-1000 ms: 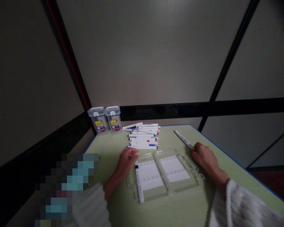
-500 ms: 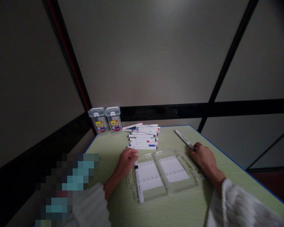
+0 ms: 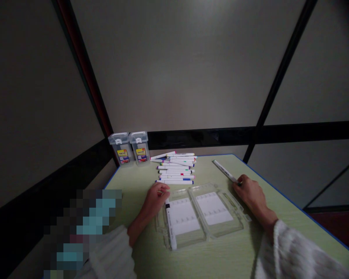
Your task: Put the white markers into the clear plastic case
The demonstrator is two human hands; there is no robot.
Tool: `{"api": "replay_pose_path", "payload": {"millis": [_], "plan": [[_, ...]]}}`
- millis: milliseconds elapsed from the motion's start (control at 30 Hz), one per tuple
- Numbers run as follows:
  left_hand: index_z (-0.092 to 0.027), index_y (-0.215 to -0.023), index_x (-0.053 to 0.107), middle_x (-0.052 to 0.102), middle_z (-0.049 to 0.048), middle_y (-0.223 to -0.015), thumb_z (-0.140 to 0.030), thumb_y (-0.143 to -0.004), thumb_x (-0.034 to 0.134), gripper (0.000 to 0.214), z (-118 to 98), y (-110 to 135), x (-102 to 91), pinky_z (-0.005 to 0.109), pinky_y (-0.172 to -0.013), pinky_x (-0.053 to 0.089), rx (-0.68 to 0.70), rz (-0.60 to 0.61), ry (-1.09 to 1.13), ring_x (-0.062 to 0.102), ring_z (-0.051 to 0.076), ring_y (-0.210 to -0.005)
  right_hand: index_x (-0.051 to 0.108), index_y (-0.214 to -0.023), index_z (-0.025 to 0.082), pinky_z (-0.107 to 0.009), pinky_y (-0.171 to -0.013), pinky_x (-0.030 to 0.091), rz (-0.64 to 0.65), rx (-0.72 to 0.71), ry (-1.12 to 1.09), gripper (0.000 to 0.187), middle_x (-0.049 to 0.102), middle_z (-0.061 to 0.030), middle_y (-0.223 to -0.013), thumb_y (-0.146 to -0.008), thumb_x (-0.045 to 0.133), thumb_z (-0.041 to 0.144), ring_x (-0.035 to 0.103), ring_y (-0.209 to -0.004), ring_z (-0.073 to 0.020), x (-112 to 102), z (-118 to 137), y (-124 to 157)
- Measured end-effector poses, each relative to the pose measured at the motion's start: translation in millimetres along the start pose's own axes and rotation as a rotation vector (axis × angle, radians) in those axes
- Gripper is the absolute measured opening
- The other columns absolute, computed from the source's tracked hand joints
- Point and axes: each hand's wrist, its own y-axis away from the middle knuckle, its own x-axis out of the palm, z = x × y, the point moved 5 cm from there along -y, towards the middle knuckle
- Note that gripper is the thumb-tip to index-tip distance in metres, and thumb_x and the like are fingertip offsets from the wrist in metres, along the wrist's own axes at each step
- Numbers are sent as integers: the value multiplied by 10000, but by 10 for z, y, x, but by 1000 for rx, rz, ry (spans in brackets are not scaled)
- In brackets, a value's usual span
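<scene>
In the head view, my right hand (image 3: 250,193) pinches the near end of a white marker (image 3: 224,170), which points away to the upper left, low over the table. My left hand (image 3: 158,198) rests at the left edge of an opened clear plastic case (image 3: 207,232), its loosely bent fingers a little apart. Another white marker (image 3: 171,228) with a black band lies along the left side of that case, its far end touching my left hand. White paper inserts (image 3: 213,208) with faint printing show in both halves of the case.
Several white markers (image 3: 177,171) with coloured ends lie in a loose stack beyond the case. Two upright clear boxes (image 3: 139,149) with yellow labels stand at the back left. The green table (image 3: 221,259) has a blue edge and meets a grey wall behind.
The marker in my right hand has shifted very slightly to the left. My left hand and the case stay where they were.
</scene>
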Motion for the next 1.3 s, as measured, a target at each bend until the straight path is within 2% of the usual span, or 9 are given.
{"api": "replay_pose_path", "payload": {"millis": [400, 667, 1000, 1300], "plan": [[-131, -708, 567, 557, 25, -781, -129, -612, 506, 114, 46, -13, 1, 219, -601, 423, 21, -5, -5, 528, 121, -721, 544, -958, 128, -266, -494, 340, -44, 24, -31, 277, 628, -139, -744, -779, 437, 310, 603, -661, -243, 37, -44, -21], [-129, -662, 551, 538, 12, -754, 9, -536, 436, 220, 14, -13, 4, 198, -591, 411, 12, 5, -62, 517, 110, -721, 477, -1050, 122, -268, -515, 353, -58, 18, -47, 344, 628, -125, -741, -769, 460, 320, 604, -687, -246, 34, -33, -24], [-131, -611, 525, 522, 4, -713, -11, -570, 428, 160, -15, -7, 2, 200, -580, 409, 28, 34, -59, 506, 102, -666, 463, -1039, 140, -266, -523, 347, -64, 15, -77, 310, 624, -102, -728, -785, 452, 318, 600, -711, -243, -24, 23, 4], [-136, -610, 532, 528, 0, -697, -26, -569, 441, 148, 6, -6, 0, 198, -575, 410, 44, 17, -57, 506, 102, -658, 502, -946, 190, -245, -475, 304, -19, -110, -99, 214, 622, -61, -708, -796, 435, 327, 588, -637, -206, -146, 254, 118]]}}
